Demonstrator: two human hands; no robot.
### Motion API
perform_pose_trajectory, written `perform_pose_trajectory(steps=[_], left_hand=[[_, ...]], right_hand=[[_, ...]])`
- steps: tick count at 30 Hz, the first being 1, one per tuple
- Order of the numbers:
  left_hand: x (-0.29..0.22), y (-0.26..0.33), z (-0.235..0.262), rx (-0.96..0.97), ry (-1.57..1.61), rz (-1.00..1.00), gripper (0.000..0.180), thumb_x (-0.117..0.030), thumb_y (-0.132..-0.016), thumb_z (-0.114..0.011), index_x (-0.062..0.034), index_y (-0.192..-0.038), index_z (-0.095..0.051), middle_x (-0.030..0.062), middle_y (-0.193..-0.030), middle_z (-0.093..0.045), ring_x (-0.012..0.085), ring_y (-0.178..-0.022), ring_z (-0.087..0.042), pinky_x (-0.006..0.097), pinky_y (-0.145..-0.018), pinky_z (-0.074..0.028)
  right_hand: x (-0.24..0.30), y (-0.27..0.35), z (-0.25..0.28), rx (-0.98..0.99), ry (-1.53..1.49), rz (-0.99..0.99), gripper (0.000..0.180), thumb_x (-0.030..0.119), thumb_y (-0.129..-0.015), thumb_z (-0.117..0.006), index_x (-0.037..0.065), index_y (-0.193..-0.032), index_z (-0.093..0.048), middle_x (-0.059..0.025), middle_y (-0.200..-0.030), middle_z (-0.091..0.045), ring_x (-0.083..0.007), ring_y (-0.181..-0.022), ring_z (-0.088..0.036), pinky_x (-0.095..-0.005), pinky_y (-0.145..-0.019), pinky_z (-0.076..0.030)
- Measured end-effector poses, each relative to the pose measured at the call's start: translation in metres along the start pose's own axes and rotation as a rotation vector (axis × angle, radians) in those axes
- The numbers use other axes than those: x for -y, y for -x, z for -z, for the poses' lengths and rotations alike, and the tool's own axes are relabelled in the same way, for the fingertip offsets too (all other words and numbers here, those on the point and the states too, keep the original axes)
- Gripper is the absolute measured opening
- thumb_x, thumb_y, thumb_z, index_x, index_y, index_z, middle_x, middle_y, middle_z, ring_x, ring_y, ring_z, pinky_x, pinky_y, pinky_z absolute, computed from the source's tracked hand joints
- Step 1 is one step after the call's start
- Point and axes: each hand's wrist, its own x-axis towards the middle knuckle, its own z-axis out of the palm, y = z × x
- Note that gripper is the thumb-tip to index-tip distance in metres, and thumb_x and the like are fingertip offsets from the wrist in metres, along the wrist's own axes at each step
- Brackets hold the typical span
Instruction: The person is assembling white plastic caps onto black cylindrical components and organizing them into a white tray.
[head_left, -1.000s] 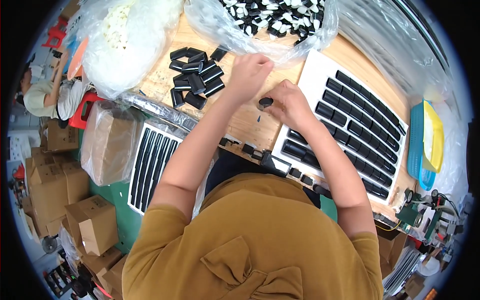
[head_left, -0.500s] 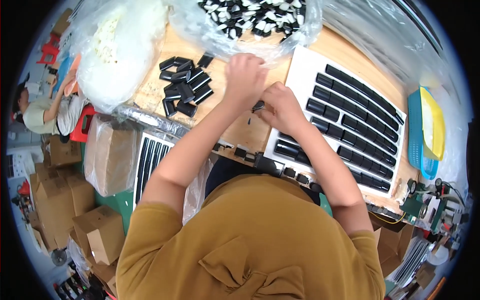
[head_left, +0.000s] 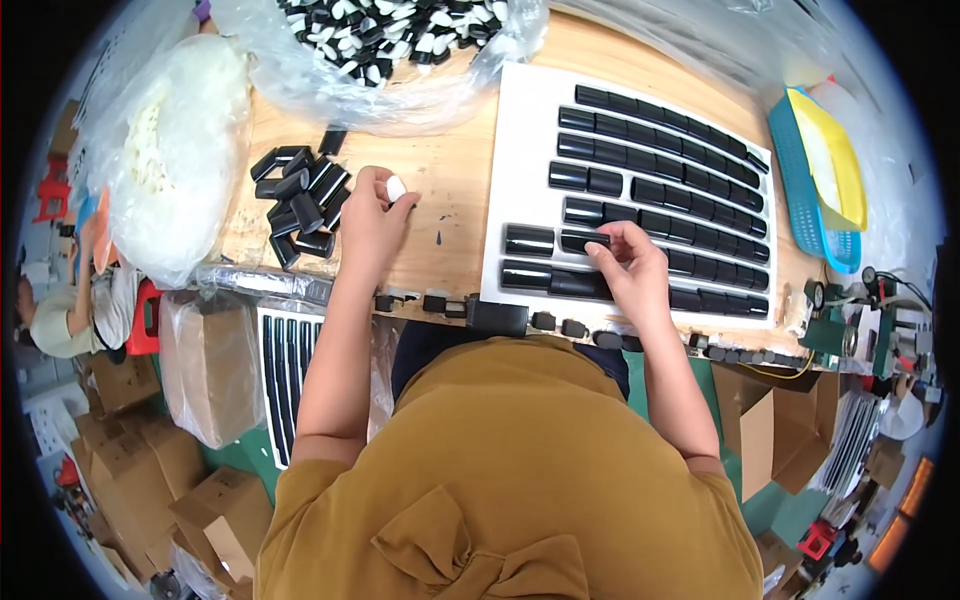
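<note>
My left hand (head_left: 372, 232) is closed over the bare wood, pinching a small white oval piece (head_left: 396, 188) between thumb and fingers. To the right lies a white tray (head_left: 522, 115) with rows of glossy black tube-like pieces. My right hand (head_left: 634, 268) reaches over its lower rows, thumb and fingertips closed on one black tube-like piece (head_left: 584, 241). That piece sits in a row just right of another black piece (head_left: 529, 239). Beside my left hand is a loose heap of similar black pieces (head_left: 306, 212).
An open clear bag (head_left: 440, 108) of mixed black and white pieces lies at the back. Another plastic bag (head_left: 200, 110) with whitish contents is at the left. Blue (head_left: 797, 165) and yellow (head_left: 848, 205) baskets stand right of the tray. Another person (head_left: 70, 318) sits far left.
My hands, close together over the wood before, have parted. The right has moved onto the tray, and the left now shows a white piece. The whole view has shifted.
</note>
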Motion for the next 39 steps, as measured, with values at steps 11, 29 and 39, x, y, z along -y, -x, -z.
perform_pose_trajectory(steps=[11, 29, 39], left_hand=[[0.007, 0.036, -0.036, -0.055, 0.355, -0.109, 0.019, -0.005, -0.077, -0.081, 0.0, -0.088, -0.066, 0.0069, -0.085, -0.063, 0.0165, -0.072, -0.057, 0.029, -0.067, -0.048], [0.014, 0.038, -0.03, 0.014, 0.173, -0.326, 0.025, -0.002, -0.072, -0.08, -0.0048, -0.095, -0.07, 0.0093, -0.097, -0.06, 0.0273, -0.096, -0.057, 0.035, -0.086, -0.047], [0.014, 0.039, -0.029, 0.046, 0.158, -0.328, 0.026, 0.005, -0.076, -0.077, -0.0012, -0.1, -0.068, 0.0079, -0.104, -0.056, 0.0199, -0.099, -0.057, 0.027, -0.086, -0.049]], right_hand=[[0.002, 0.001, -0.005, -0.114, 0.138, -0.088, 0.015, 0.011, -0.082, -0.079, 0.002, -0.086, -0.067, -0.0059, -0.074, -0.065, -0.0124, -0.063, -0.062, -0.0271, -0.06, -0.051], [-0.02, 0.0, 0.088, 0.035, 0.489, 0.092, 0.033, 0.0, -0.071, -0.079, 0.003, -0.101, -0.064, -0.0091, -0.101, -0.06, -0.0292, -0.1, -0.057, -0.0367, -0.086, -0.049], [-0.009, -0.016, 0.102, 0.235, 0.551, 0.096, 0.034, 0.0, -0.067, -0.081, 0.002, -0.092, -0.059, -0.0112, -0.099, -0.059, -0.0327, -0.104, -0.055, -0.0396, -0.091, -0.046]])
